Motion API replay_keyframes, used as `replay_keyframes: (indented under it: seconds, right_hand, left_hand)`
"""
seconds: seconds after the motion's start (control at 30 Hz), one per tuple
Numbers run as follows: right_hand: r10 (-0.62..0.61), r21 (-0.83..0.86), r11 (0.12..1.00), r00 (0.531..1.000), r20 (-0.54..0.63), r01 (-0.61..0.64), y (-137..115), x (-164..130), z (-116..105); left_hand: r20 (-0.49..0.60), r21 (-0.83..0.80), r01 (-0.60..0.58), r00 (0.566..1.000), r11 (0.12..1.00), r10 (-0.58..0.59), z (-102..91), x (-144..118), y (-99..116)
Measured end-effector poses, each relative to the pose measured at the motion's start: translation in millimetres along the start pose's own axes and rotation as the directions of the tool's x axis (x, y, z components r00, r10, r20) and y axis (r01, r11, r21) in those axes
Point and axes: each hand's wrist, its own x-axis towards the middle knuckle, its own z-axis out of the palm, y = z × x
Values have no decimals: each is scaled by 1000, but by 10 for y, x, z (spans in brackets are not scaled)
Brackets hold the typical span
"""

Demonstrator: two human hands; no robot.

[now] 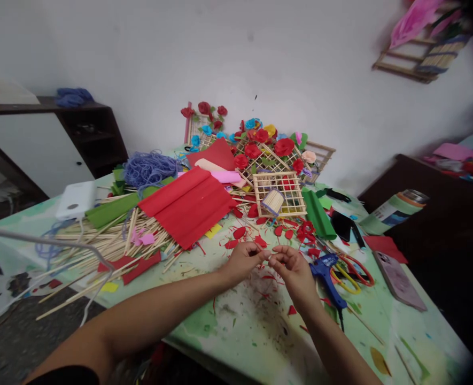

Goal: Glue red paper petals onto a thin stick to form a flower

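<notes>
My left hand (242,263) and my right hand (294,270) meet over the middle of the table, fingertips almost touching. Both are closed in a pinch; what lies between the fingers is too small to make out. A red paper petal (260,241) shows just beyond my left fingertips, and I cannot tell whether it is held or lying on the table. Around them lie more cut petals (239,232) and thin red paper scraps (264,294). A red paper flower (306,232) sits beyond my right hand. Right beside that hand is a blue glue gun (327,275).
Scissors (352,272) and a phone (398,280) lie to the right, near a bottle (396,211). Red crepe paper (188,206) covers many thin sticks (111,235) at left, where a white cable (60,240) crosses. Stick lattices (280,193) with paper flowers stand at the back.
</notes>
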Motion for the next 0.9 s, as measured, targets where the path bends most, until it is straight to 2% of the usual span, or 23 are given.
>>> replay_keyframes:
  seconds: [0.17, 0.4, 0.5, 0.57, 0.63, 0.67, 0.7, 0.73, 0.77, 0.8, 0.83, 0.9]
  right_hand:
    - [13, -29, 999, 999, -47, -14, -52, -67, -23]
    - [-19, -143, 990, 998, -54, 11, -36, -109, -102]
    - [-69, -277, 959, 998, 2, 67, -108, -72, -298]
    - [-111, -413, 903, 993, 35, 115, -212, -56, -482]
    - [-124, -564, 813, 989, 74, 145, -334, -60, -642]
    - [-97, -606, 781, 989, 115, 147, -392, -68, -694]
    - [-59, -631, 761, 985, 162, 150, -441, -77, -720]
    - [-21, -643, 751, 978, 207, 152, -480, -83, -721]
    - [8, -645, 748, 969, 247, 158, -508, -85, -700]
    - [21, -642, 749, 961, 275, 167, -525, -81, -662]
    - [20, -635, 752, 956, 291, 178, -531, -70, -615]
    - [-7, -608, 770, 956, 295, 193, -519, -39, -525]
  left_hand:
    - [-69, -58, 7, 998, 998, -11, -50, 36, 84]
    - [-69, -54, 40, 997, 998, -43, -45, 49, 60]
    - [-89, -62, 11, 996, 998, -17, -98, 98, 28]
    - [-201, -48, -60, 978, 997, 49, -160, 144, 47]
    - [-286, 117, -108, 948, 987, 138, -205, 169, 112]
    - [-266, 251, -135, 942, 958, 203, -211, 165, 157]
    - [-175, 359, -157, 957, 920, 232, -203, 149, 204]
    - [-19, 413, -185, 977, 892, 211, -182, 121, 247]
    - [133, 426, -212, 976, 880, 171, -151, 84, 281]
    - [281, 433, -236, 952, 870, 119, -115, 43, 302]
    - [377, 424, -256, 922, 869, 87, -78, 2, 310]
    - [471, 397, -238, 882, 886, 25, -24, -60, 290]
